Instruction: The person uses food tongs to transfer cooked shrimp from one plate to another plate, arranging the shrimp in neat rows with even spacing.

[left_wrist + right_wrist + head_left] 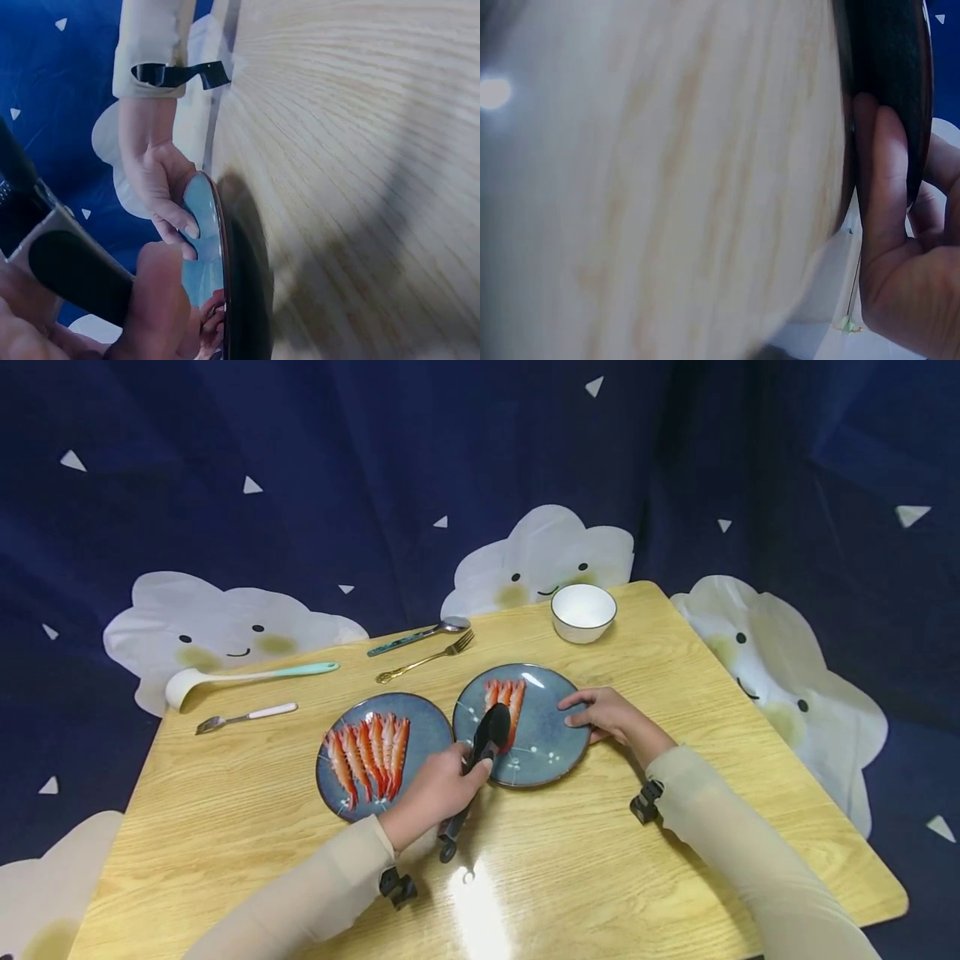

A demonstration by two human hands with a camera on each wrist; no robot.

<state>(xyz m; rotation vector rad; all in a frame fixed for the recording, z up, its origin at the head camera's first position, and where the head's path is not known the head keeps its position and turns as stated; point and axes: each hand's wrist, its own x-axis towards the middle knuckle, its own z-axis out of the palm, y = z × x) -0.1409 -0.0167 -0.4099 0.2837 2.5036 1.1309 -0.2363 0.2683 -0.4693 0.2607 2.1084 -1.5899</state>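
tongs (492,729) in closed left grip (438,789)

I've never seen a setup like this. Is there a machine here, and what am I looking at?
No machine arms: just a person's two bare hands. The wide picture comes from a camera worn on the head, looking forward and down. The other two come from a camera on each wrist, so they look close up and turned sideways.

The left hand holds black tongs over the right-hand plate, where some shrimp lie. The right hand grips that plate's rim; the right wrist picture shows fingers beneath it.

Also on the wooden table are another blue plate with more shrimp, a white bowl, a ladle, a spoon, a gold-handled fork and a white-handled fork.
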